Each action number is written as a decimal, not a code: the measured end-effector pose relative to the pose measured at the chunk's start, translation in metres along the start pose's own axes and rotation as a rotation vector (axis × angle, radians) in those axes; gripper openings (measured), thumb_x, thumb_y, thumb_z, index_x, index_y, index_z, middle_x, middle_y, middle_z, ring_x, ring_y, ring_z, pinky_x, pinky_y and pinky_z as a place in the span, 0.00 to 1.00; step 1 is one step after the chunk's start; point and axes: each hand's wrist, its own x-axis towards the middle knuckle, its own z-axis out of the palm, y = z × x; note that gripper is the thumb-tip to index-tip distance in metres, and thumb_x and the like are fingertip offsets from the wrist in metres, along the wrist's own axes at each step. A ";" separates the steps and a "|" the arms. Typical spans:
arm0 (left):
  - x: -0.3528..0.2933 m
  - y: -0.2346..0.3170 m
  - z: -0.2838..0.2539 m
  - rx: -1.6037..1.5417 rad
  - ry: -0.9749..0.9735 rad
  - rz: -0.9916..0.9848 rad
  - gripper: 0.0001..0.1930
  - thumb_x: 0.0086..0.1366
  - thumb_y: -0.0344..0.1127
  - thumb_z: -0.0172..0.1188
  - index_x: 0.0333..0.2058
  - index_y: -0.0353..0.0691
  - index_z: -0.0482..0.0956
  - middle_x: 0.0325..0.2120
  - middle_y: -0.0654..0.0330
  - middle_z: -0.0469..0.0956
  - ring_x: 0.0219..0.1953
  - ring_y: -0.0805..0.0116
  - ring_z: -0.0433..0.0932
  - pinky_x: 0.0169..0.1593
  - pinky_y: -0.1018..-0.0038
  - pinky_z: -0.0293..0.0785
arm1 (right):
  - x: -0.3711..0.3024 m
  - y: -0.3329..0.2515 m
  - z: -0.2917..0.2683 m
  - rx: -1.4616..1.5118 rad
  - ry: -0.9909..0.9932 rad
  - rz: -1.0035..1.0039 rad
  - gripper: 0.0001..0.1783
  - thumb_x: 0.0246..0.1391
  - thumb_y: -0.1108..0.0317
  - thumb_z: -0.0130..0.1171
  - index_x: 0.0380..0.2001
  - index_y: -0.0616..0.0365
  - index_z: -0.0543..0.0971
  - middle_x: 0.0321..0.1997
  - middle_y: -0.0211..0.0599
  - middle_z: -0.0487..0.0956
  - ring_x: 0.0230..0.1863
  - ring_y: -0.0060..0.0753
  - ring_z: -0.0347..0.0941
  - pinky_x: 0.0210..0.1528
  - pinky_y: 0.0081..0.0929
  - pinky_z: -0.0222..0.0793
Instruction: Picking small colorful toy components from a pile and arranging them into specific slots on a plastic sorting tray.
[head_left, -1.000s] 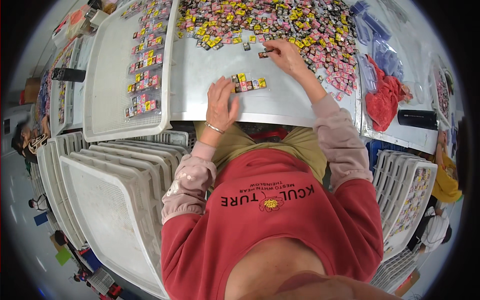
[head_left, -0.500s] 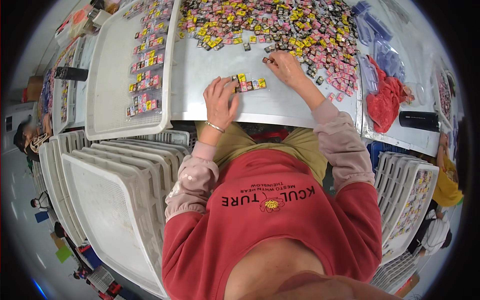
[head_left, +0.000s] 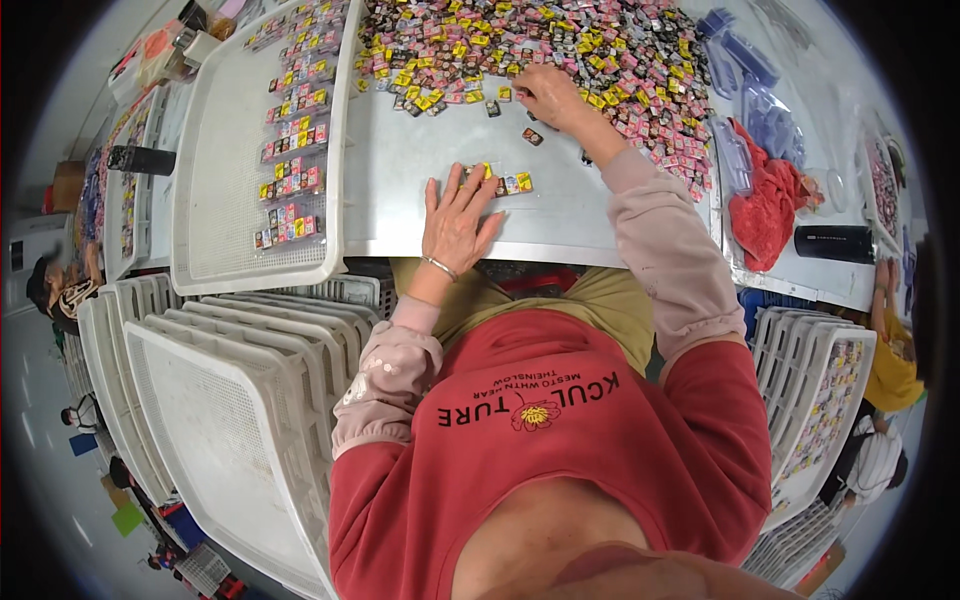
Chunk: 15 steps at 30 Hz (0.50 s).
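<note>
My left hand (head_left: 459, 220) lies flat with its fingers spread, its fingertips over the left part of a small block of packets (head_left: 513, 184) on the table. The packets are small, flat and coloured pink, yellow and black; my fingers hide part of the block. My right hand (head_left: 552, 98) is at the near edge of a large loose pile of such packets (head_left: 560, 45). Its fingers are bent and drawn together at the tips; what is between them is hidden. A single dark packet (head_left: 533, 137) rests on the bare table between my hands.
A white perforated tray (head_left: 215, 215) on the left holds rows of packet blocks. More white trays (head_left: 200, 410) stand stacked beside my left side, others (head_left: 815, 400) at right. A red cloth (head_left: 762, 215), clear plastic pieces (head_left: 770, 110) and a black cylinder (head_left: 835, 242) lie on the right.
My right hand has let go of the dark packet, which now lies on the table, and moved up and left to the pile. My left hand has slid slightly right over the block.
</note>
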 end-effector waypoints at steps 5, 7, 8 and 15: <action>-0.007 -0.012 0.005 -0.266 0.291 -0.078 0.24 0.60 0.30 0.51 0.56 0.39 0.68 0.58 0.51 0.68 0.65 0.49 0.59 0.66 0.49 0.44 | 0.001 -0.006 -0.014 -0.022 -0.105 0.109 0.12 0.46 0.66 0.61 0.36 0.56 0.79 0.38 0.41 0.78 0.42 0.46 0.75 0.44 0.41 0.71; -0.008 -0.016 0.009 -0.314 0.332 -0.109 0.23 0.60 0.30 0.51 0.56 0.40 0.68 0.58 0.52 0.68 0.65 0.49 0.59 0.66 0.49 0.44 | -0.002 -0.013 -0.017 -0.056 -0.025 0.073 0.12 0.46 0.67 0.61 0.36 0.58 0.79 0.37 0.41 0.78 0.39 0.42 0.77 0.41 0.37 0.73; -0.008 -0.017 0.010 -0.361 0.378 -0.131 0.23 0.60 0.31 0.51 0.56 0.40 0.69 0.58 0.53 0.68 0.65 0.49 0.59 0.66 0.50 0.44 | -0.005 -0.017 -0.018 -0.054 -0.029 0.069 0.12 0.46 0.67 0.61 0.36 0.58 0.79 0.37 0.41 0.78 0.39 0.42 0.77 0.41 0.37 0.73; -0.004 -0.005 0.006 -0.026 0.095 0.016 0.24 0.62 0.44 0.55 0.55 0.43 0.70 0.60 0.58 0.65 0.65 0.52 0.58 0.65 0.49 0.48 | -0.051 -0.080 -0.019 0.518 -0.050 -0.079 0.09 0.46 0.71 0.61 0.33 0.60 0.79 0.35 0.40 0.78 0.37 0.45 0.75 0.39 0.38 0.71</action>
